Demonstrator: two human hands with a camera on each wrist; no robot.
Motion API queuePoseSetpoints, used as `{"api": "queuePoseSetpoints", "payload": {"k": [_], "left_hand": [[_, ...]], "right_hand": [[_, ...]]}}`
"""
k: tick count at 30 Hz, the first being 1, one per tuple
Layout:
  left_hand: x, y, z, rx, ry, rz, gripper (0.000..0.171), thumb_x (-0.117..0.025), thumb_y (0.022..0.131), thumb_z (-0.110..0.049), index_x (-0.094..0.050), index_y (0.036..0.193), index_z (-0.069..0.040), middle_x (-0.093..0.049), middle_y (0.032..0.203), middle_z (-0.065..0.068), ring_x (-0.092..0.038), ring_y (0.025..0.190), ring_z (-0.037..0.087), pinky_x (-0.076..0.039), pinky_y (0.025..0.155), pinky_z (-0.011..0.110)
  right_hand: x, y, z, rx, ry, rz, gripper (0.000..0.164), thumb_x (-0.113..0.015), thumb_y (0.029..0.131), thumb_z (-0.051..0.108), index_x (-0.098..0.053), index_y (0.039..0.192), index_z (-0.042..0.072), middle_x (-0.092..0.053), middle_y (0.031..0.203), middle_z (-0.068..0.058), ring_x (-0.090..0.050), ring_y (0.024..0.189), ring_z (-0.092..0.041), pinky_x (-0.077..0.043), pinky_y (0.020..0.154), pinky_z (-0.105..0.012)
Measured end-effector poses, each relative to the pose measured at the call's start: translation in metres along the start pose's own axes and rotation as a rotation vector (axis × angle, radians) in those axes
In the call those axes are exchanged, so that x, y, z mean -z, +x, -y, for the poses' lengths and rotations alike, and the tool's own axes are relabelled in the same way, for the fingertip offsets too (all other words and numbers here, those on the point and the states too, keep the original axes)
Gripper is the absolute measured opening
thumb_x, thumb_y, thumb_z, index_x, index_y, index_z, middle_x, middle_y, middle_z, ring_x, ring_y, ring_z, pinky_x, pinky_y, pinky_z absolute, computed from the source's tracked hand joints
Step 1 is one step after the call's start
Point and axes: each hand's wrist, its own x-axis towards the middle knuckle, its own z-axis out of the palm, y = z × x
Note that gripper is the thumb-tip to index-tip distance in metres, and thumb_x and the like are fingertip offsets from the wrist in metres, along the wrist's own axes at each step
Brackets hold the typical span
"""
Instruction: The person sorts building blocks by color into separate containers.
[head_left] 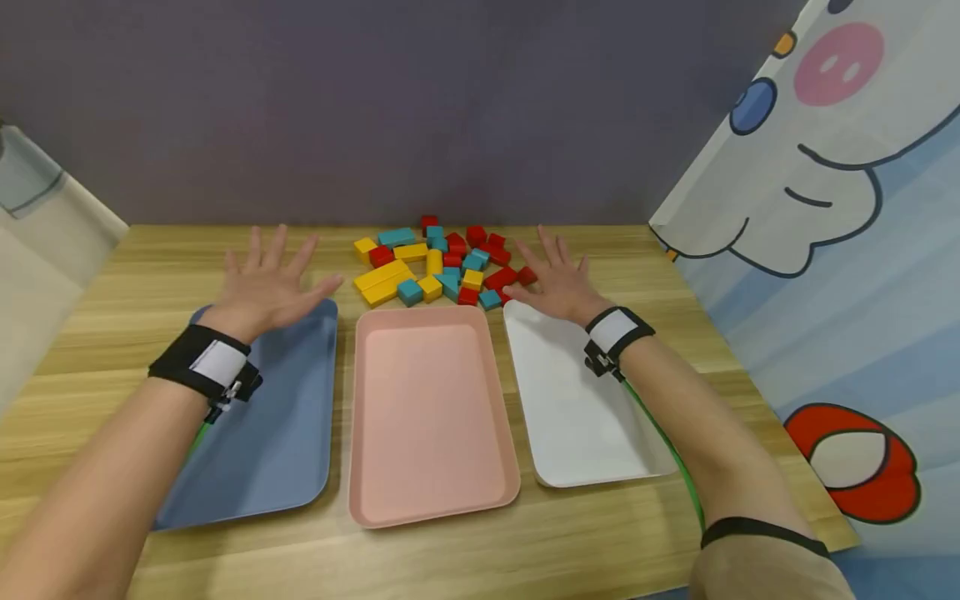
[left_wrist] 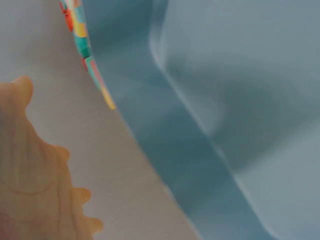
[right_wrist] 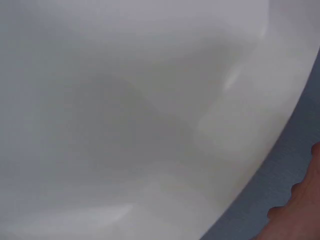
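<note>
My left hand point(head_left: 262, 292), fingers spread and straight, is over the far end of the blue tray point(head_left: 288, 417) and holds nothing. In the left wrist view part of that hand point(left_wrist: 35, 180) shows beside the tray's wall point(left_wrist: 150, 130). My right hand point(head_left: 555, 283) spreads its fingers in the same way above the far edge of the white tray point(head_left: 577, 408), also holding nothing. Its fingertips reach beside a scatter of red, yellow and blue blocks point(head_left: 393, 283), close to the red ones point(head_left: 501, 277). The right wrist view is mostly filled by the white tray point(right_wrist: 150, 125).
Between the two hands lies a pink tray point(head_left: 431, 417) on the wooden table point(head_left: 420, 558). A dark grey panel point(head_left: 375, 108) stands behind the table. At the right hangs a curtain with cartoon prints point(head_left: 862, 250). A green cable point(head_left: 675, 454) runs along the right forearm.
</note>
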Motion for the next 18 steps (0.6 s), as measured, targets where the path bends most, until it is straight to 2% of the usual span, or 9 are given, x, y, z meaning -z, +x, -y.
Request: {"api": "queuePoseSetpoints", "payload": {"k": [3, 6, 9, 11, 14, 16, 18], "left_hand": [[0.008, -0.014, 0.006, -0.004, 0.001, 0.029, 0.091, -0.021, 0.091, -0.080, 0.000, 0.160, -0.023, 0.015, 0.163, 0.024, 0.018, 0.143, 0.058, 0.007, 0.106, 0.080], [0.016, -0.028, 0.017, -0.012, -0.003, 0.051, 0.091, -0.026, 0.093, -0.077, -0.008, 0.160, -0.018, -0.002, 0.162, 0.031, 0.000, 0.143, 0.063, -0.005, 0.107, 0.080], [0.019, -0.046, 0.037, -0.003, -0.003, 0.052, 0.091, -0.032, 0.096, -0.071, -0.013, 0.158, -0.008, -0.016, 0.156, 0.038, -0.020, 0.138, 0.063, -0.021, 0.105, 0.077], [0.017, -0.058, 0.056, 0.024, 0.009, 0.045, 0.092, -0.036, 0.097, -0.067, -0.015, 0.156, 0.001, -0.025, 0.148, 0.045, -0.028, 0.132, 0.063, -0.030, 0.101, 0.074], [0.011, -0.077, 0.086, 0.072, 0.018, 0.069, 0.092, -0.038, 0.100, -0.059, -0.016, 0.150, 0.014, -0.032, 0.137, 0.051, -0.037, 0.124, 0.066, -0.037, 0.093, 0.073], [0.004, -0.088, 0.102, 0.082, 0.004, 0.098, 0.092, -0.038, 0.101, -0.057, -0.019, 0.145, 0.021, -0.043, 0.128, 0.050, -0.048, 0.113, 0.064, -0.043, 0.085, 0.069], [-0.005, -0.097, 0.113, 0.059, -0.040, 0.127, 0.085, -0.039, 0.104, -0.049, -0.023, 0.141, 0.025, -0.059, 0.109, 0.043, -0.062, 0.092, 0.053, -0.050, 0.075, 0.058]], "right_hand": [[0.006, 0.000, 0.003, 0.022, -0.003, -0.005, 0.086, -0.042, 0.092, 0.071, -0.003, 0.159, 0.034, 0.022, 0.165, -0.001, 0.010, 0.153, -0.042, 0.001, 0.108, -0.081], [0.012, 0.001, 0.007, 0.044, -0.027, -0.023, 0.086, -0.042, 0.091, 0.072, -0.006, 0.159, 0.033, 0.018, 0.166, -0.003, 0.008, 0.154, -0.042, -0.001, 0.108, -0.081], [0.019, 0.002, 0.013, 0.079, -0.040, -0.047, 0.085, -0.045, 0.092, 0.070, -0.013, 0.159, 0.030, 0.011, 0.168, -0.005, 0.002, 0.154, -0.042, -0.006, 0.108, -0.081], [0.025, 0.002, 0.019, 0.108, -0.039, -0.062, 0.083, -0.048, 0.092, 0.068, -0.017, 0.159, 0.030, 0.005, 0.168, -0.006, -0.003, 0.153, -0.042, -0.008, 0.108, -0.080], [0.034, 0.003, 0.028, 0.161, -0.027, -0.101, 0.079, -0.053, 0.093, 0.062, -0.023, 0.158, 0.029, -0.005, 0.168, -0.006, -0.013, 0.152, -0.040, -0.015, 0.110, -0.078], [0.040, 0.004, 0.035, 0.187, -0.020, -0.118, 0.077, -0.057, 0.093, 0.058, -0.026, 0.157, 0.029, -0.011, 0.167, -0.007, -0.017, 0.151, -0.039, -0.018, 0.111, -0.075], [0.047, 0.005, 0.042, 0.214, -0.018, -0.128, 0.076, -0.061, 0.092, 0.054, -0.029, 0.156, 0.028, -0.019, 0.166, -0.008, -0.023, 0.150, -0.038, -0.020, 0.112, -0.073]]}}
